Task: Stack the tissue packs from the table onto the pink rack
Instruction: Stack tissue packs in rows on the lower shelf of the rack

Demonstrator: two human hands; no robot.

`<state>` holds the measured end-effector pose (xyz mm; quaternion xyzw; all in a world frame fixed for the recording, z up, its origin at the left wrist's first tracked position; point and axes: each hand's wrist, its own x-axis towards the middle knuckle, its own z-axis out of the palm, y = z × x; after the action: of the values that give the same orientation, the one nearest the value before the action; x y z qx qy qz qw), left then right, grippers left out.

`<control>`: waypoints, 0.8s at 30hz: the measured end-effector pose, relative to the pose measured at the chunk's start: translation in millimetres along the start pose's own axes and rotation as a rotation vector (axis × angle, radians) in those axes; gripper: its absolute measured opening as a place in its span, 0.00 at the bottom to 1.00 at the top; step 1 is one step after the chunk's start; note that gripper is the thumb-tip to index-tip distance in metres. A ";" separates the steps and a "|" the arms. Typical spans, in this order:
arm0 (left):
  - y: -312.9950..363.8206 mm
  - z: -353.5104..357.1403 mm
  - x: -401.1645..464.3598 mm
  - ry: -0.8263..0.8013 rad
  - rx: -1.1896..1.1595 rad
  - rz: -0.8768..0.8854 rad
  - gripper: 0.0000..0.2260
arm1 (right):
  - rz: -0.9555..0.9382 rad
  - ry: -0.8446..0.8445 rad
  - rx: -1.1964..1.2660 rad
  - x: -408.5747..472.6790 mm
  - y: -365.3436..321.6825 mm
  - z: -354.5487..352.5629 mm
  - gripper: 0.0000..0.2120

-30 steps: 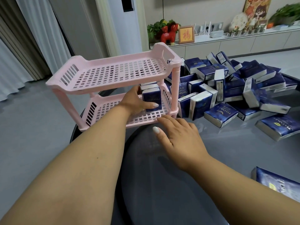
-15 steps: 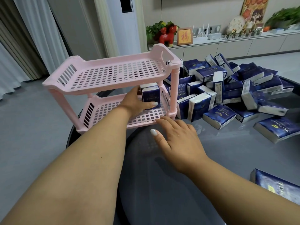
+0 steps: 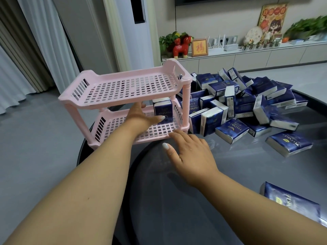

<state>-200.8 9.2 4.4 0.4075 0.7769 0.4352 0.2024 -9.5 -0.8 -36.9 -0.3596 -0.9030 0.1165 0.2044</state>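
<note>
The left hand (image 3: 141,117) is reaching into the lower tier of the two-tier pink slotted plastic rack (image 3: 123,85), its thumb lying across the front of an upright dark blue tissue pack (image 3: 163,110) standing at the right end of that tier; the other fingers are going behind the pack, so how tightly they are closing cannot be told. The right hand (image 3: 191,154) is lying flat with fingers straight and spread, fingertips touching the rack's lower front edge, holding nothing. The rack is sitting at the left edge of a round, glossy dark grey table (image 3: 194,200). A heap of blue tissue packs (image 3: 247,103) is lying just right of the rack. Beyond, pale curtains (image 3: 44,41), a white standing air conditioner (image 3: 138,32) and a long low cabinet (image 3: 247,59) with ornaments are lining the room.
</note>
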 end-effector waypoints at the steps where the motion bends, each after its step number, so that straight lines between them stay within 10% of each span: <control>1: 1.8 -1.1 -8.9 0.013 -0.033 0.011 0.40 | 0.006 0.009 0.023 -0.2 0.0 -1.1 0.36; 14: 33.6 23.3 -143.8 -0.036 -0.163 0.045 0.11 | 0.134 0.029 0.446 -44.4 7.8 -91.2 0.23; 24: 54.1 74.0 -213.8 -0.266 -0.243 -0.037 0.04 | 0.249 -0.512 -0.245 -124.5 81.4 -145.7 0.31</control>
<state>-1.3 -110.3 1.4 0.4199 0.6924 0.4641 0.3590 187.3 -20.2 28.0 -0.4484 -0.8814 0.1178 -0.0906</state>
